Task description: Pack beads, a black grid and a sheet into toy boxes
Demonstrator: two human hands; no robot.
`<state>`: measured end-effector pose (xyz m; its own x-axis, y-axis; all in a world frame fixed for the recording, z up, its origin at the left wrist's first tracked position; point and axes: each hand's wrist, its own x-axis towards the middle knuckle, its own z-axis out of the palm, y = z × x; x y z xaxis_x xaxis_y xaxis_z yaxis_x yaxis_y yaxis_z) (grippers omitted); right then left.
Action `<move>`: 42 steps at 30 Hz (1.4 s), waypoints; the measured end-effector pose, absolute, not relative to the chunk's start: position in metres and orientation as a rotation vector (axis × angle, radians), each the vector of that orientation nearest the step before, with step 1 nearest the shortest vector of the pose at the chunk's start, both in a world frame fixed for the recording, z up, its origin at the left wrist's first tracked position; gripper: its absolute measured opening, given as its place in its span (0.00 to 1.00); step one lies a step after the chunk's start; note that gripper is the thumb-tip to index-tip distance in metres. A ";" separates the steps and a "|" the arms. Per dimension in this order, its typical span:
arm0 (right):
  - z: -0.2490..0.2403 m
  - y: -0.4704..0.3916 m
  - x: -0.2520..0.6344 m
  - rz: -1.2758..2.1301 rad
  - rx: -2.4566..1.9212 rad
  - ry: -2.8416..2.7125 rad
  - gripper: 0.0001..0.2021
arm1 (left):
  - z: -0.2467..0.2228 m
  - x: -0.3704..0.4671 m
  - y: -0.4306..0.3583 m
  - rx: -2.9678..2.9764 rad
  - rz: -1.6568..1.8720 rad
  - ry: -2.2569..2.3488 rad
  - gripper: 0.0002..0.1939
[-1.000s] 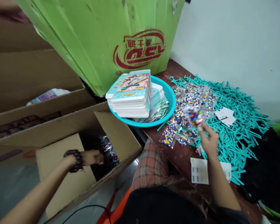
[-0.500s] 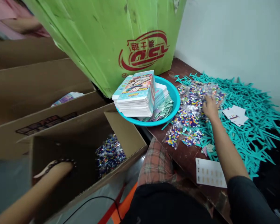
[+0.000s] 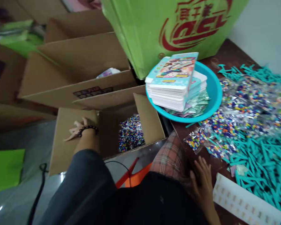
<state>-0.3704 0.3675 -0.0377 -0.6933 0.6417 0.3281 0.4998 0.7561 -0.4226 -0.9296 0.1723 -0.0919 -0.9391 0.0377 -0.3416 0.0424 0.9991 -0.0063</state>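
- Left hand: fingers spread, grasping nothing, resting on the flap of the open cardboard box; beaded bracelet at the wrist.
- Bead bags lie inside that box, right of the hand, apart from it.
- Right hand: flat, fingers loose, empty, at the table edge beside the sticker sheet.
- Teal basin with stacked cards on the table; more bead bags and teal sticks around.
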 end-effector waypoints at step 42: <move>-0.035 0.318 -0.594 0.360 -0.339 -3.537 0.29 | -0.198 -0.939 -0.067 0.587 -0.056 2.948 0.34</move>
